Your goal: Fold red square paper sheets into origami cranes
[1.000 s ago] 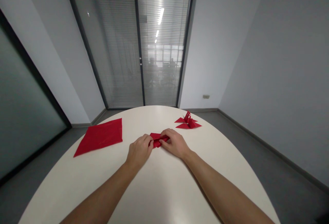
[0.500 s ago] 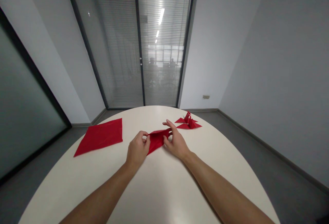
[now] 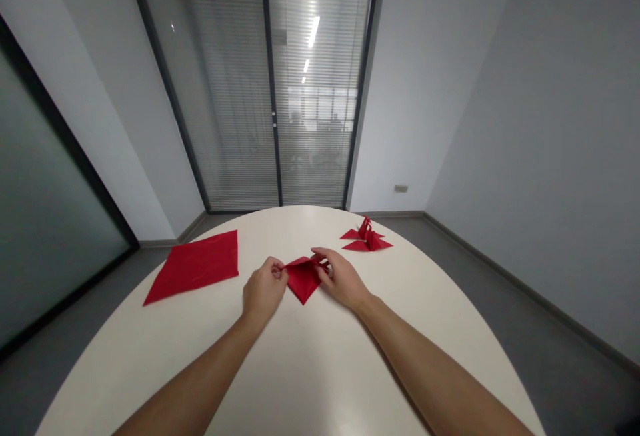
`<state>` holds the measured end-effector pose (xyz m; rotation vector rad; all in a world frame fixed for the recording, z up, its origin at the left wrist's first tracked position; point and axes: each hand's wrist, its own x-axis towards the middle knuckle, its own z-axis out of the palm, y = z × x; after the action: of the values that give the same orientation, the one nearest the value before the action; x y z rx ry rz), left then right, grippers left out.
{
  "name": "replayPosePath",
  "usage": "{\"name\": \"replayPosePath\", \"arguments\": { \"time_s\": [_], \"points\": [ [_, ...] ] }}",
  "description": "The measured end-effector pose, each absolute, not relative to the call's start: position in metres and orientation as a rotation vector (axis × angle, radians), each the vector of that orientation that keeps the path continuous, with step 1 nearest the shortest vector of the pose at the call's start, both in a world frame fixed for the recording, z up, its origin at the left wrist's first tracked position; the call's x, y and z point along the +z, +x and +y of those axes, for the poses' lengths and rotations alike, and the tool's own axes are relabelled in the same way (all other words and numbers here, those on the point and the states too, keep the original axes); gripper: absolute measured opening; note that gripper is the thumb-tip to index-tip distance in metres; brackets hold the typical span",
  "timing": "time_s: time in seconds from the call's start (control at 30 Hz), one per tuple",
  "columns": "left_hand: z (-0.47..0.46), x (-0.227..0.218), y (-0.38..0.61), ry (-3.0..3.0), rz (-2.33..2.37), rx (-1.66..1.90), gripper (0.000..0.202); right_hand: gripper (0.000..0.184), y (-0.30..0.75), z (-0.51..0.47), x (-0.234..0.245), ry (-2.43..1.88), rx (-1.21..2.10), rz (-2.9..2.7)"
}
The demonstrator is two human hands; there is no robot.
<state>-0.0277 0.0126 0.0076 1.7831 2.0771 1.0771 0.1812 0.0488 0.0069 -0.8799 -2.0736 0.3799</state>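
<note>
A partly folded red paper point(image 3: 303, 277) lies on the white round table point(image 3: 320, 369) between both hands, its lower corner pointing toward me. My left hand point(image 3: 263, 291) pinches the paper's left corner with curled fingers. My right hand point(image 3: 340, 277) pinches its right upper edge, fingers bent over the fold.
A flat red paper sheet point(image 3: 196, 265) lies at the table's left. A finished red paper crane point(image 3: 367, 237) stands at the far right of the table. Glass doors with blinds and grey walls surround the table; the floor drops away past the table's rim.
The small folded strip held between both hands has been spread open into a wider diamond shape. Both hands moved slightly apart and stayed pinched on its corners.
</note>
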Motion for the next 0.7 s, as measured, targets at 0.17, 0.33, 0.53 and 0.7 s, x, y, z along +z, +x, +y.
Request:
{"name": "replayPosePath", "arguments": {
  "time_s": [0.17, 0.33, 0.53, 0.7],
  "points": [
    [0.0142, 0.0052, -0.0278, 1.895, 2.101, 1.029, 0.009, 0.034, 0.1827, 0.0496, 0.0090, -0.815, 0.313, -2.184],
    [0.0156, 0.0033, -0.0299, 1.978, 2.120, 1.001, 0.011, 0.035, 0.1829, 0.0504, 0.0072, -0.786, 0.305, -2.279],
    [0.0173, 0.0017, -0.0315, 2.017, 2.105, 0.977, 0.010, 0.036, 0.1825, 0.0495, 0.0067, -0.778, 0.306, -2.316],
    [0.0174, 0.0000, -0.0333, 2.066, 2.075, 0.978, 0.018, 0.035, 0.1831, 0.0495, 0.0054, -0.774, 0.305, -2.328]
  ]
}}
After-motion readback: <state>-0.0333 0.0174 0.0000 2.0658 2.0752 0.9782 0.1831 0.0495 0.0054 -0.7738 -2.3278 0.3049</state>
